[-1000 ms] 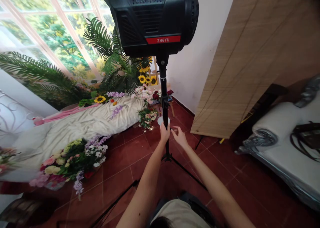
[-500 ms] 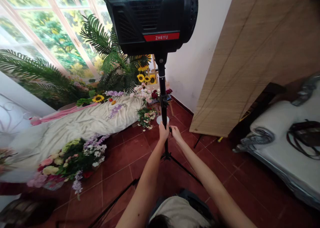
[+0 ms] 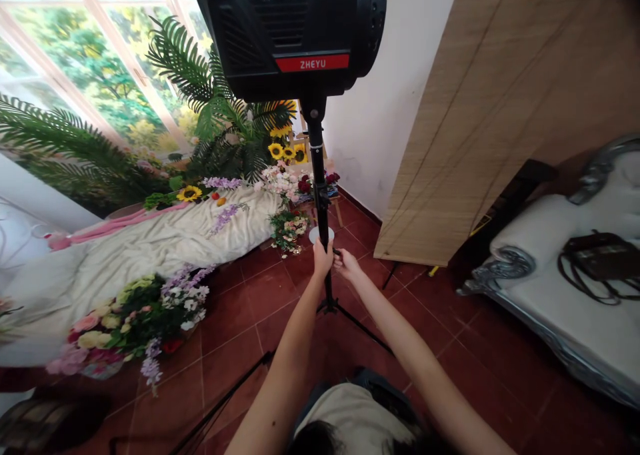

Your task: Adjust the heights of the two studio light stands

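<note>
Lamp housing (image 3: 280, 35): black plastic, matt, vented. Stand pole (image 3: 318, 175): black metal tube, low sheen. Floor tiles (image 3: 240, 308): dark red ceramic, glossy. Blind (image 3: 465, 128): woven reed or bamboo, rough, matt. Drape (image 3: 150, 242): cream cloth, soft, creased. Couch seat (image 3: 565, 315): white upholstery, smooth. Couch frame (image 3: 505, 263): silver finish, shiny.

A person's left hand (image 3: 323, 259) gripped a black light stand (image 3: 317, 168) beneath a ZHEYU studio light (image 3: 285, 35), the right hand (image 3: 346, 264) just beside it, above a red tile floor (image 3: 260, 322).
</note>
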The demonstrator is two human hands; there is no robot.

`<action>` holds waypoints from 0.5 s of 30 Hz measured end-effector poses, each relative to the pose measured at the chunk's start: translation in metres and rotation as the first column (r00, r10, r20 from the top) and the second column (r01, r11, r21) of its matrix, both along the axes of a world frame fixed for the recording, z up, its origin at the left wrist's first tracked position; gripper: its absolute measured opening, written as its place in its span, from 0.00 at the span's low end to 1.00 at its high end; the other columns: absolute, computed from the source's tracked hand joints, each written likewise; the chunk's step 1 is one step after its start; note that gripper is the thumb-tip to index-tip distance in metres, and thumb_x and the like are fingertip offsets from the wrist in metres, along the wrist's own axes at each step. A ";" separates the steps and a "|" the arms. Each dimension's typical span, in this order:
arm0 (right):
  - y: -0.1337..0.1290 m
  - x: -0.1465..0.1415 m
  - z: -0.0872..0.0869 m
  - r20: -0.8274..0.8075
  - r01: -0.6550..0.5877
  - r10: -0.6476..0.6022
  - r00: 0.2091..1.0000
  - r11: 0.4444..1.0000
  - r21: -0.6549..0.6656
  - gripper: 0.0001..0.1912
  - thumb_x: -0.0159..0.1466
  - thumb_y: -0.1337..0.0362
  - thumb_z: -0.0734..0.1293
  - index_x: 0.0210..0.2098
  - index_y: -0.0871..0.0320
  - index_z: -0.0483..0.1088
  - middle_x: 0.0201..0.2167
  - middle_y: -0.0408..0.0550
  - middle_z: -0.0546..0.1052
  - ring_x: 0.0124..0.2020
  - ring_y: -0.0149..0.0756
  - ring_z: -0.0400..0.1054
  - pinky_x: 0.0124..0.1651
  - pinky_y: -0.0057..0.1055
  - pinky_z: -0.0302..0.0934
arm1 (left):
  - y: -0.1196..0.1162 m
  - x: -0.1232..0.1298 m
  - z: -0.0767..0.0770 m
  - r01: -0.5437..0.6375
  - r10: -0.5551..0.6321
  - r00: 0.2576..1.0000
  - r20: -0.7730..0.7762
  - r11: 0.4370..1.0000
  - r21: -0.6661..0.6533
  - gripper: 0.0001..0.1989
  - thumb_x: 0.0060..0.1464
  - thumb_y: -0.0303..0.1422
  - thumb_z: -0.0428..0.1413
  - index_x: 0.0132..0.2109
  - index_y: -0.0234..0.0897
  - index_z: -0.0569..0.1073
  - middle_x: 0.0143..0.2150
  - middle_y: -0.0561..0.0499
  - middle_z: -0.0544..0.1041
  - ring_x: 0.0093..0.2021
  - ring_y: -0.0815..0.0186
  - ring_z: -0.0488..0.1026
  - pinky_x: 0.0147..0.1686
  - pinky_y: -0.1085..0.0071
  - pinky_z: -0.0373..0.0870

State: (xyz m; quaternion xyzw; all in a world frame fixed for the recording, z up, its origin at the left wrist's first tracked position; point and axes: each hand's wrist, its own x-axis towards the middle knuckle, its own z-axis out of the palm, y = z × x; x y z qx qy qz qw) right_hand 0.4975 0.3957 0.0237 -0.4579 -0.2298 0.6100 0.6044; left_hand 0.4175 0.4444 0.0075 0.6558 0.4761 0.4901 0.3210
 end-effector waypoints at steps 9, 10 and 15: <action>-0.042 0.018 0.004 0.980 0.001 -0.024 0.196 1.000 0.024 0.23 0.64 0.43 0.54 0.44 0.54 0.64 0.35 0.49 0.75 0.36 0.39 0.70 0.35 0.29 0.56 | 0.000 0.000 -0.001 0.016 -0.016 1.000 -0.007 1.000 0.023 0.17 0.59 0.45 0.46 0.46 0.37 0.63 0.39 0.44 0.69 0.41 0.61 0.67 0.44 0.62 0.64; -0.043 0.021 0.008 0.993 -0.030 -0.006 0.114 0.999 0.009 0.24 0.65 0.44 0.52 0.45 0.55 0.64 0.37 0.50 0.75 0.38 0.39 0.70 0.36 0.29 0.56 | 0.000 0.000 -0.001 0.015 -0.015 1.000 -0.005 1.000 0.025 0.17 0.59 0.45 0.46 0.46 0.37 0.63 0.39 0.45 0.69 0.41 0.61 0.67 0.45 0.62 0.64; -0.037 0.029 0.021 0.991 -0.179 0.005 -0.136 0.983 -0.029 0.22 0.69 0.50 0.47 0.46 0.56 0.63 0.42 0.52 0.74 0.43 0.39 0.67 0.37 0.29 0.57 | -0.001 0.001 0.000 0.031 -0.031 1.000 0.005 0.999 0.032 0.16 0.59 0.45 0.47 0.45 0.37 0.63 0.38 0.45 0.69 0.40 0.62 0.67 0.44 0.63 0.64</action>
